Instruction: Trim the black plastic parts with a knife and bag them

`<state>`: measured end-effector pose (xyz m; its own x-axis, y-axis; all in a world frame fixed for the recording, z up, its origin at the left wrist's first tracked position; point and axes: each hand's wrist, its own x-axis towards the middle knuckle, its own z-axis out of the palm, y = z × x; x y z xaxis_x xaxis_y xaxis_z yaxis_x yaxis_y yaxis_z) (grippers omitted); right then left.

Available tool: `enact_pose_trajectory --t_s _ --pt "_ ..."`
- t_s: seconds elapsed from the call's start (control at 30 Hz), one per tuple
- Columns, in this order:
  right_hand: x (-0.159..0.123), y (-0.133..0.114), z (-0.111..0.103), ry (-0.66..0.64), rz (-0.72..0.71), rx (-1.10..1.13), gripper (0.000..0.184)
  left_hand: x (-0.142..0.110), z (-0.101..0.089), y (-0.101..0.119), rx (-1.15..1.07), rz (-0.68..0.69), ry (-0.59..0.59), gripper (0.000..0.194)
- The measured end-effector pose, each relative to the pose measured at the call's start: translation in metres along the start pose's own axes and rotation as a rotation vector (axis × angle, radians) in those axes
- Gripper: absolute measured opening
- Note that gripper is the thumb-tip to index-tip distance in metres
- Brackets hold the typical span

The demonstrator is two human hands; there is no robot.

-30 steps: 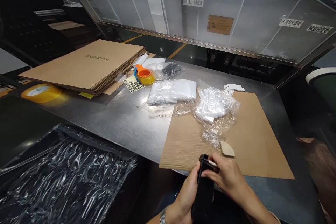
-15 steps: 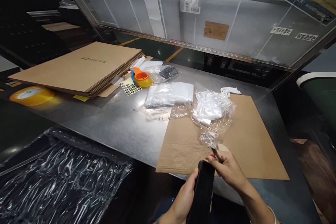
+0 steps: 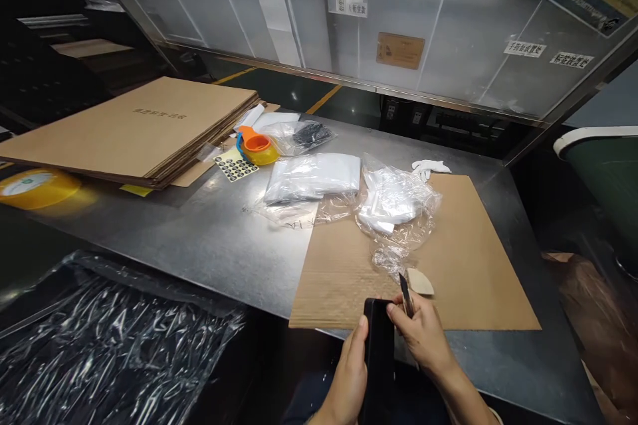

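1. Since half a second ago, the slim dark tool [image 3: 405, 293] in the right hand [image 3: 423, 332] has swung more upright, and the black case-like object [image 3: 379, 358] leans less.
2. Wrapped along that object's side, the left hand [image 3: 349, 372] grips it upright over the table's near edge, probably to steady it; the right pinches the tool beside its top corner, likely for fine control.
3. Left of them, a black plastic liner [image 3: 149, 285] lines a bin; its contents cannot be told.
4. Just beyond the right hand, a beige pad [image 3: 420, 282] lies on a cardboard sheet [image 3: 473, 265], which perhaps shields the metal table [image 3: 209, 239].
5. Farther back, a crumpled clear bag [image 3: 423, 229] holds white pieces [image 3: 391, 202], beside a film-wrapped white packet [image 3: 314, 176].
6. Behind the packet, another clear bag [image 3: 282, 134] contains something black [image 3: 312, 134].
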<state>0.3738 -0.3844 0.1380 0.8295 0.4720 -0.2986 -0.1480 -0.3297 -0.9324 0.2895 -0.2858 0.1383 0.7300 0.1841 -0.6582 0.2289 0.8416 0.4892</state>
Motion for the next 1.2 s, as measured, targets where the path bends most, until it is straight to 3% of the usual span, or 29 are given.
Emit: enact_pose_trajectory --t_s 0.17,0.33,0.4,0.53,0.6,0.73,0.97,1.2 --pt "0.005 -0.006 0.001 -0.036 0.002 0.008 0.031 -0.002 -0.002 0.004 -0.002 -0.154 -0.016 0.055" --pt "-0.010 -0.006 0.004 -0.078 -0.035 -0.098 0.019 0.000 -0.001 0.009 -0.121 -0.308 -0.087 0.053" --pt "-0.020 -0.001 0.008 -0.130 -0.004 -0.109 0.036 0.001 -0.001 0.012 -0.155 -0.325 -0.143 0.053" --pt "-0.039 0.009 0.016 -0.195 0.046 0.061 0.067 0.006 0.001 0.017 -0.155 -0.303 -0.119 0.060" --pt "-0.046 0.012 0.016 -0.241 0.066 0.215 0.069 0.008 0.001 0.019 -0.137 -0.305 -0.072 0.061" --pt "-0.048 0.012 0.001 -0.367 0.115 0.432 0.071 0.012 -0.001 0.024 -0.142 -0.342 -0.111 0.062" --pt "-0.030 0.002 -0.026 -0.151 0.183 0.383 0.049 0.007 0.002 0.029 -0.078 -0.462 -0.155 0.063" --pt "-0.003 -0.005 -0.018 -0.179 0.142 0.264 0.058 0.003 0.005 0.030 -0.016 -0.468 -0.134 0.061"
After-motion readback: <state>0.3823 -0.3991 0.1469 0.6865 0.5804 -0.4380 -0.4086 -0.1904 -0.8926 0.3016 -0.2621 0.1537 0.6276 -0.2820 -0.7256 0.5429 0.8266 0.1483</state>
